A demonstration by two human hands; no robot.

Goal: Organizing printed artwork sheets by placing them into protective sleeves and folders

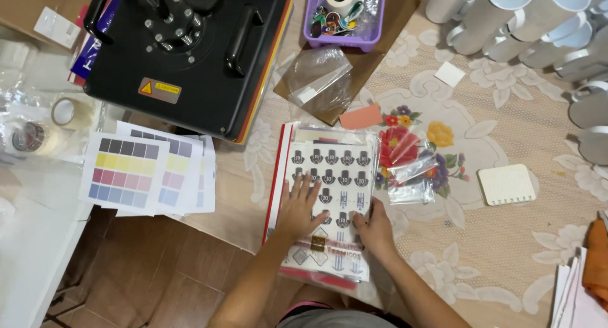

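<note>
Near the table's front edge, left hand (301, 208) and right hand (374, 225) are pressing flat, apart, on a printed sheet (329, 195) lying lengthwise away from the person.

We see a glossy clear plastic sleeve (329, 201) over a printed paper sheet (330, 176), shiny under our left hand (301, 208) and right hand (375, 227). The worktop (506, 252) wears a matt beige lace-patterned cloth with printed flowers. The heat press (183, 56) looks like matt black painted metal with smooth black handles. Beside it lie matt paper colour charts (126, 171). The small basket (345, 18) is smooth purple plastic. The mugs (506, 11) look like glossy white ceramic. Crinkled clear plastic bags (316, 78) catch the light. The floor (158, 277) is smooth brown tile.
</note>
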